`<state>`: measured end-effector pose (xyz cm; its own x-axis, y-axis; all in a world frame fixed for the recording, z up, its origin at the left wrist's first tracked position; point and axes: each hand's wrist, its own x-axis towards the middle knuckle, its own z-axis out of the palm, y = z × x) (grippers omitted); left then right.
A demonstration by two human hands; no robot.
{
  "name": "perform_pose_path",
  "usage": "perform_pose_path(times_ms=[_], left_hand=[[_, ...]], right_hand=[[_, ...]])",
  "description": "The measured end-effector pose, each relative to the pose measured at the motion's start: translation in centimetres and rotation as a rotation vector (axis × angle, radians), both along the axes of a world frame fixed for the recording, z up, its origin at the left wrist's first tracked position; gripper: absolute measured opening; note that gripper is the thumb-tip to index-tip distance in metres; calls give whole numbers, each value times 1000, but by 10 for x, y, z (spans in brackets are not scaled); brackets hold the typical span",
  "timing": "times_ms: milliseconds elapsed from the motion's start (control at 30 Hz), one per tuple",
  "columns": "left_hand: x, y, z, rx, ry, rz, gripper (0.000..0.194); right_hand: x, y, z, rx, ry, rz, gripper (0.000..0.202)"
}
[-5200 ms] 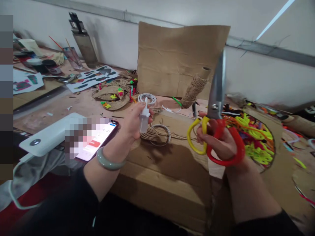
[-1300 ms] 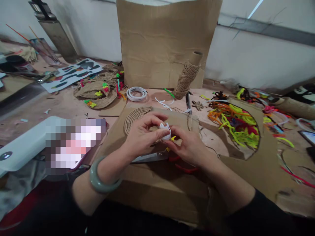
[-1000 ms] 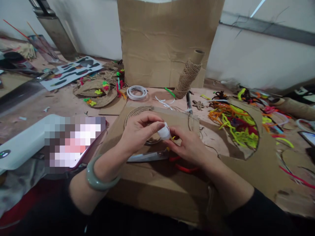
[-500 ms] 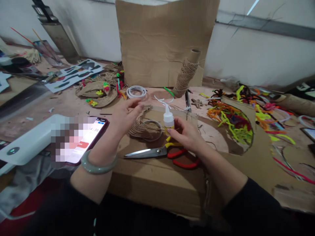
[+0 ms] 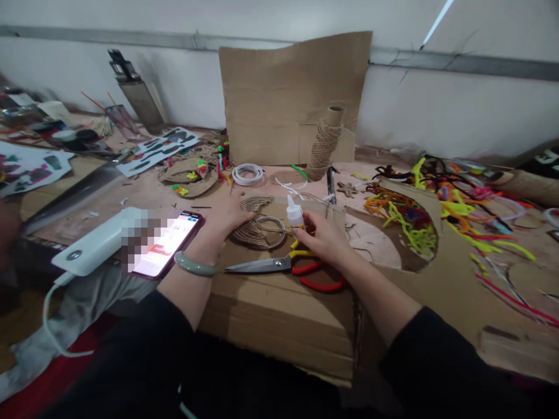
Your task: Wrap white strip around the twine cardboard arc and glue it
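My right hand (image 5: 322,234) is closed around a small white glue bottle (image 5: 294,213) with a pointed nozzle, held upright and tilted slightly left. My left hand (image 5: 227,218) rests at the left edge of a flat coiled twine piece (image 5: 250,234), its thumb stretched toward the coil and the other fingers partly hidden. A thin pale wire ring (image 5: 283,226) lies over the coil. Just in front, scissors (image 5: 262,266) with red and yellow handles lie on the cardboard (image 5: 279,308), their blades pointing left.
A twine spool (image 5: 325,148) stands before an upright cardboard sheet (image 5: 288,93). Behind the coil sits a white cord roll (image 5: 247,174). A phone (image 5: 168,244) and white power bank (image 5: 98,241) lie left. Colourful pipe cleaners (image 5: 406,224) spread over the right side.
My left hand has come down to the coil's left edge from above it. The glue bottle stays in my right hand. The camera view has tilted up and turned a little left.
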<state>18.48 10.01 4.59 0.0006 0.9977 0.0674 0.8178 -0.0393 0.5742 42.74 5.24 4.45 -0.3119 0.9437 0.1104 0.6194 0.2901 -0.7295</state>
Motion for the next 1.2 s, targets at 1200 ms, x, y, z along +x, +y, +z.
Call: perform_pose_path(times_ms=[1200], left_hand=[[48,-28,17,-222,-1490,9,29]], right_hand=[[9,5,17,-201,396,-10,38]])
